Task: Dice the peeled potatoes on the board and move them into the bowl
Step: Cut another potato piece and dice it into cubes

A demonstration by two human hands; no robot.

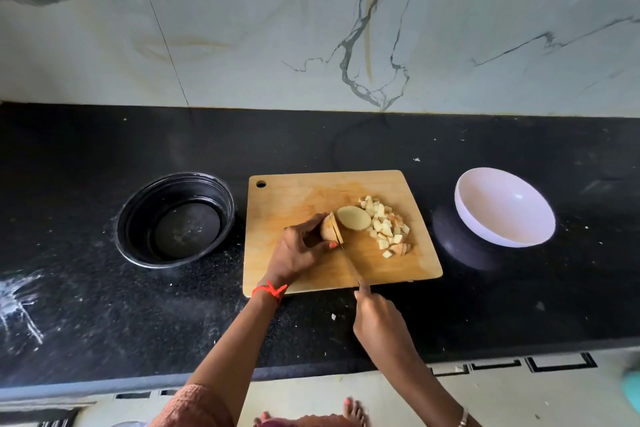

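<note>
Fingers [310, 222] of left hand [298, 251] around potato [327, 230] on board [294, 194], right hand [377, 319] fingers [364, 289] around knife [350, 263]

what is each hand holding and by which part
Left hand grips the potato at its uncut end; right hand grips the knife by its handle.

Tan board [304, 191], white bowl [504, 208], blk pan [175, 218] – blk speckled counter [104, 305].

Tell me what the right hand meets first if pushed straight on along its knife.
Likely, past the knife, the thumb of the left hand, which grips the half-sliced potato; depth is unclear.
</note>
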